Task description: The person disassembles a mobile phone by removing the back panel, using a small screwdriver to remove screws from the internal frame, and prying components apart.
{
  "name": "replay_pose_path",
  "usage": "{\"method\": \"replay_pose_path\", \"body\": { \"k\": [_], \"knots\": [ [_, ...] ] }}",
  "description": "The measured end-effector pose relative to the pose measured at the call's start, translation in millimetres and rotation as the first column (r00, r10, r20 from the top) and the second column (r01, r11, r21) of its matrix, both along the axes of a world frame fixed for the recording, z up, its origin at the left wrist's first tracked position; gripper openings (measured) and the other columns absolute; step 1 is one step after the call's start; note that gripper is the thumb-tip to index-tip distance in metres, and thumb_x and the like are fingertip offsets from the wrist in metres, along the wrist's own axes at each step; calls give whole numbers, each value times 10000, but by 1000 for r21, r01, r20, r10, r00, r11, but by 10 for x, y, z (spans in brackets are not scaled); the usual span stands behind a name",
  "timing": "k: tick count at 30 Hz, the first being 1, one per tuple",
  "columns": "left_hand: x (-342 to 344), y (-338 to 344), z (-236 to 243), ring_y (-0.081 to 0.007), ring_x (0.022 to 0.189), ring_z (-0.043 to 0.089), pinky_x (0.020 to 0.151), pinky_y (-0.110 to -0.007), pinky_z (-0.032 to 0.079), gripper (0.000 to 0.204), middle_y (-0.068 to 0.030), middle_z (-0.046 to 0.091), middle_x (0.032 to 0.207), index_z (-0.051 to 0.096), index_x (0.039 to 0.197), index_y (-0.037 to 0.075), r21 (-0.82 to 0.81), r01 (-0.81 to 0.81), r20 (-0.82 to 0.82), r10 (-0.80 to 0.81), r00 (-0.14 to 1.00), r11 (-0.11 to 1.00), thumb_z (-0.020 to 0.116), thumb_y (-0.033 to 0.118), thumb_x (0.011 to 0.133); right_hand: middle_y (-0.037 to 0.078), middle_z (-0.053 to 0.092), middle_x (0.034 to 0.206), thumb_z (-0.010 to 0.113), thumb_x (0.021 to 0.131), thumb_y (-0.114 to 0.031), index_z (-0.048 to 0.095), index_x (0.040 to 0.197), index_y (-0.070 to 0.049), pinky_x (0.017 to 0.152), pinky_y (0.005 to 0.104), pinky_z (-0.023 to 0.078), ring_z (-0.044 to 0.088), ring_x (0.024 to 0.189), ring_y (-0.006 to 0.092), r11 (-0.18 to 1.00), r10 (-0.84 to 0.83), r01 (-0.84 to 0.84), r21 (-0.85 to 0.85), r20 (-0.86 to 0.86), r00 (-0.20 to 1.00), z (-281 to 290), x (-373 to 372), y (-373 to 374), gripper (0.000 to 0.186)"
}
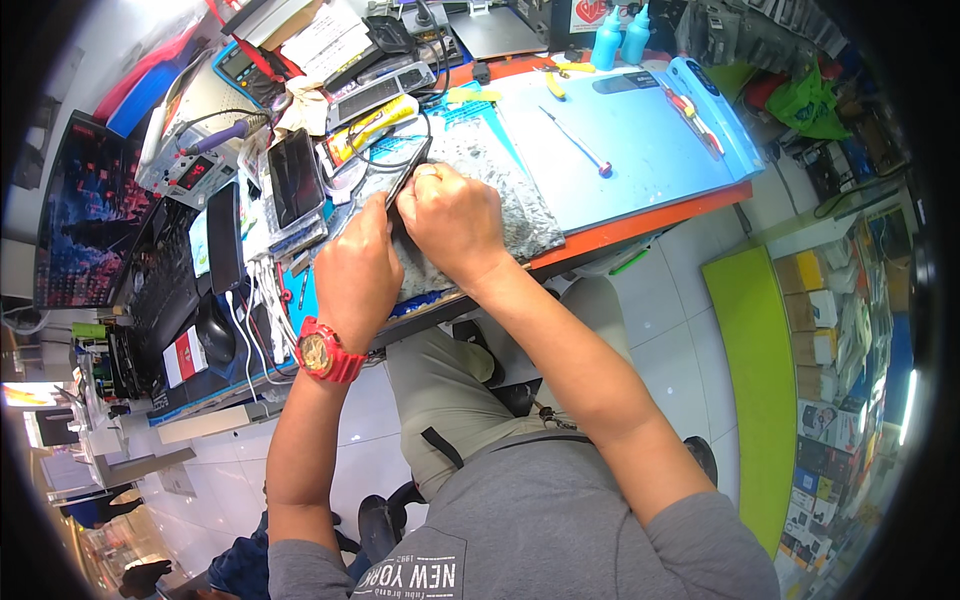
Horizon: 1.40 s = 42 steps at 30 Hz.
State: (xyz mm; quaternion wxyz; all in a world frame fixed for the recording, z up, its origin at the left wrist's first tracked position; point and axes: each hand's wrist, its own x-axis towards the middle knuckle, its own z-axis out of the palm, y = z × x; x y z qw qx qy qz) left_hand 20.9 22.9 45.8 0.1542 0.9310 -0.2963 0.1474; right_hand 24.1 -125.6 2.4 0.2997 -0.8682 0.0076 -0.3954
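Note:
My left hand (358, 268), with a red watch (328, 353) on its wrist, is closed at the near side of a thin dark phone-like slab (408, 172). Fingers curled, my right hand (456, 222) grips the same slab from the right. It is tilted up and seen nearly edge-on, so its faces are mostly hidden by my hands. A black cable (385, 163) loops just beside it. Below lies a grey, worn work mat (525, 215). Left of my hands, a dark-screened phone (295, 178) rests on a pile of flat things.
A blue board (620, 150) carries a screwdriver (580, 143) and yellow-handled pliers (556, 82). Two blue bottles (607, 42) stand behind it. At left are a soldering station (195, 170), a mouse (214, 330), white cables (262, 300) and a monitor (85, 215).

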Motion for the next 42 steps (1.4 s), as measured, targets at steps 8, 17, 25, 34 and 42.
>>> {"method": "replay_pose_path", "body": {
  "k": [8, 17, 25, 34, 42],
  "knots": [
    [-5, 8, 0, -441, 799, 733, 674, -511, 589, 332, -269, 752, 1011, 649, 1300, -22, 13, -2, 12, 2, 1000, 1000, 653, 31, 971, 168, 715, 762, 700, 917, -155, 677, 749, -45, 594, 471, 582, 721, 671, 372, 998, -9, 13, 69, -53, 999, -29, -7, -2, 202],
    [-3, 3, 10, -437, 799, 736, 673, -502, 594, 321, -264, 755, 1010, 654, 1298, -20, -1, -9, 11, 9, 1000, 1000, 654, 44, 983, 170, 730, 814, 667, 999, -197, 689, 818, -46, 590, 437, 603, 743, 664, 354, 998, 55, -55, 9, -38, 998, -12, -56, -72, 237],
    [-33, -14, -45, -423, 796, 742, 677, -487, 602, 332, -245, 759, 982, 652, 1295, -13, 46, -14, 72, 11, 997, 999, 649, 24, 965, 162, 710, 771, 711, 914, -139, 650, 756, -37, 578, 465, 580, 717, 658, 375, 1000, 13, -13, 8, -9, 1000, -22, -35, -23, 198],
    [2, 0, -79, -360, 705, 747, 614, -436, 609, 465, -190, 748, 903, 634, 1323, -8, 65, -2, 143, -7, 990, 998, 632, -17, 858, 168, 700, 733, 707, 897, -142, 653, 724, -35, 583, 473, 574, 705, 642, 380, 995, 3, -3, 104, 6, 1000, -16, -10, -9, 210],
    [-7, -12, -30, -388, 741, 746, 633, -462, 604, 414, -215, 759, 945, 639, 1312, -9, 36, -16, 85, 13, 996, 999, 630, -10, 898, 201, 718, 768, 714, 913, -165, 718, 782, -9, 656, 491, 573, 709, 706, 404, 978, 41, -29, 207, -54, 998, 10, -30, -47, 203]
  ]
}}
